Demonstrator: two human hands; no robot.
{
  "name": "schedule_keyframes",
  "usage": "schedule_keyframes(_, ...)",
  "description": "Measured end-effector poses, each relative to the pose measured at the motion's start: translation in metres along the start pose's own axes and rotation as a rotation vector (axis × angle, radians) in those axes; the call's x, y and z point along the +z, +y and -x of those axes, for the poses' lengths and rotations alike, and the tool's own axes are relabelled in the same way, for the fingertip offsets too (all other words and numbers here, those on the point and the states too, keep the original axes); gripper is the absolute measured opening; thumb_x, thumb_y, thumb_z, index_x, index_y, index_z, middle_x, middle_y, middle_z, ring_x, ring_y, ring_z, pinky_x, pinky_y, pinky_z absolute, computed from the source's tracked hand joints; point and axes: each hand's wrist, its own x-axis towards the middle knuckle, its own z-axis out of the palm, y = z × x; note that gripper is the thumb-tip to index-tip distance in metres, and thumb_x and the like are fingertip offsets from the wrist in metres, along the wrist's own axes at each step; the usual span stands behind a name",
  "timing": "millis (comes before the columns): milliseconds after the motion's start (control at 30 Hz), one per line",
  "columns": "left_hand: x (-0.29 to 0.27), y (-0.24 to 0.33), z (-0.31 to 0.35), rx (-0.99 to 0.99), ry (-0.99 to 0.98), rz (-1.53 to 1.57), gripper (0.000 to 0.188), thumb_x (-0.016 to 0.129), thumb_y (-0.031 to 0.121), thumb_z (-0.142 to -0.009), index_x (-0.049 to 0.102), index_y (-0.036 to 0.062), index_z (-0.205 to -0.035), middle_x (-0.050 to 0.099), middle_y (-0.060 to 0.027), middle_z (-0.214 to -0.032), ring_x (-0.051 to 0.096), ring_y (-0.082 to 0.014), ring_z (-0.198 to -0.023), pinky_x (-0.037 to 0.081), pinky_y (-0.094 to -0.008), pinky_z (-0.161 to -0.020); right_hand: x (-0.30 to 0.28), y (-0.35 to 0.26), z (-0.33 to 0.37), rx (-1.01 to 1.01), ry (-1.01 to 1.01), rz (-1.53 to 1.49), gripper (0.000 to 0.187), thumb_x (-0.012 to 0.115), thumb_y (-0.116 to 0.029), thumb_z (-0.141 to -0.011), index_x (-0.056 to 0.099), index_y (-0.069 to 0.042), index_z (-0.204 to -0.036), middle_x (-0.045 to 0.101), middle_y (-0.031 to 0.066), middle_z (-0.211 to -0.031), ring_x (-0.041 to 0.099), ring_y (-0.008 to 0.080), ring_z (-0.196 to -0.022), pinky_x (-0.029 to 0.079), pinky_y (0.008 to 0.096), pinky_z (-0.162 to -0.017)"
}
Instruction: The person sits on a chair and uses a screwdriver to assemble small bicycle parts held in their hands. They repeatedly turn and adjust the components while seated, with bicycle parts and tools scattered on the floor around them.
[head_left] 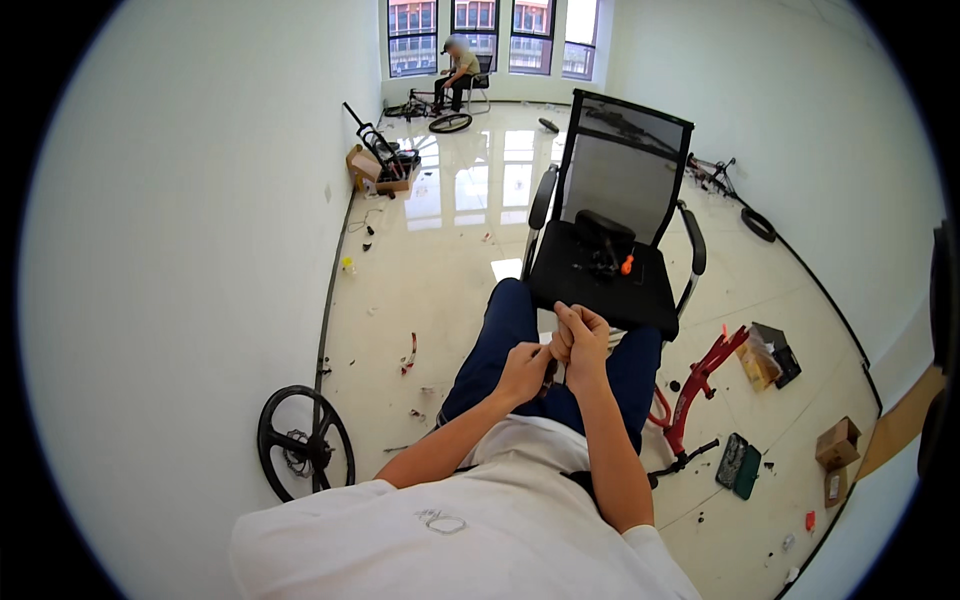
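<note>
Item: one small dark piece (549,372), narrow in outline; finer detail is masked by the fingers. Location: between the two hands, above the lap, near the seat edge of the black mesh-backed office chair (622,180).

Left hand (525,372): closed, fingers curled; the dark piece is seen against it, though whether it is gripped cannot be told. Right hand (582,335): closed, thumb and fingertips pinched together; anything held there is too small to be made out.

Seat contents: black parts (603,240) and an orange object (627,265), set back from the near edge.

Edges and room: the hands are bounded on both sides by the knees in dark blue trousers (500,335), and beyond by the chair. Left: glossy floor (450,260) is strewn with small scraps as far as the wall; a black spoked wheel (305,445) is placed near. Right: space is narrowed by a red bicycle frame (692,395) and an opened green case (738,466).
</note>
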Motion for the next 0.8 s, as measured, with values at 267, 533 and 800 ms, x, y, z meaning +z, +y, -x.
schedule_keyframes(267,-0.004,-0.035,0.013,0.194,-0.147,-0.129,0.016,0.054,0.013,-0.089,0.057,-0.0023,-0.084,0.062,-0.0107,-0.083,0.059,-0.0169,-0.074,0.047,-0.0328,-0.059,0.025,0.005,0.036,-0.43,0.021,0.906,0.034,0.066,-0.02,-0.082,0.05,-0.001,-0.059,0.046,0.0138,-0.052,0.043,0.0174,-0.044,0.034,0.0325,-0.044)
schedule_keyframes(533,0.021,-0.009,0.006,-0.029,-0.06,0.13,0.019,0.05,0.018,-0.091,0.056,0.0008,-0.089,0.06,-0.0087,-0.085,0.057,-0.0149,-0.078,0.046,-0.0319,-0.063,0.008,-0.006,0.043,-0.852,-0.132,0.991,0.029,0.07,-0.012,-0.072,0.047,-0.007,-0.055,0.046,0.0107,-0.052,0.047,0.0265,-0.043,0.035,0.0343,-0.044)
schedule_keyframes(800,0.039,-0.044,-0.006,0.462,-0.269,0.443,0.018,0.049,0.021,-0.092,0.056,0.004,-0.091,0.058,-0.0032,-0.075,0.054,-0.0087,-0.064,0.043,-0.0256,-0.054,0.004,-0.016,0.059,-0.828,-0.127,0.966,0.028,0.071,-0.01,-0.071,0.046,-0.005,-0.058,0.04,0.0065,-0.049,0.038,0.019,-0.039,0.03,0.0292,-0.041)
